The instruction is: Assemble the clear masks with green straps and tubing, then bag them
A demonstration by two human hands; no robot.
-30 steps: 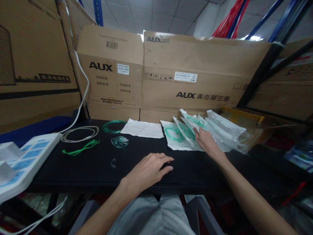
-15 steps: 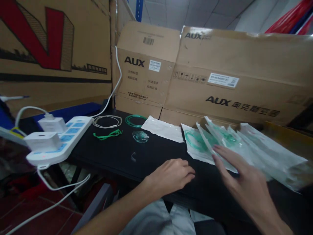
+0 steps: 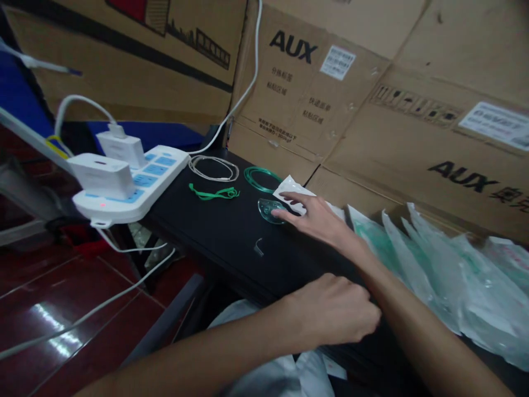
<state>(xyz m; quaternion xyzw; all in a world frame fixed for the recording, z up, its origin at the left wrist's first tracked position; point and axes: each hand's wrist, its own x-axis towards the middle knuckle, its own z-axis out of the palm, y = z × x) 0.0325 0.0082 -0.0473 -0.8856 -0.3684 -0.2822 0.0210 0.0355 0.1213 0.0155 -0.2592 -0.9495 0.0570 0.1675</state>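
Note:
My right hand (image 3: 316, 218) reaches over the white packet (image 3: 291, 184), fingers apart, its thumb at the clear mask (image 3: 268, 211). Whether the thumb touches the mask is unclear. Closed into a loose fist, my left hand (image 3: 336, 310) rests near the table's front edge; its fingertips are turned away. Behind the mask lies a coil of green tubing (image 3: 261, 179). A green strap (image 3: 214, 193) and a pale looped cord (image 3: 212, 168) lie further left. A small clear piece (image 3: 258, 247) sits in front of the mask.
Several clear-and-white bags with green contents (image 3: 446, 270) stand along the right. A white power strip (image 3: 152, 179) with two plugged-in adapters is at the left, its cable hanging over the edge. Cardboard boxes (image 3: 297, 110) wall off the back of the black table (image 3: 231, 231).
My right hand has moved left from the bags to the white packet and mask. The camera view has turned left and down. My left hand stays near the front edge.

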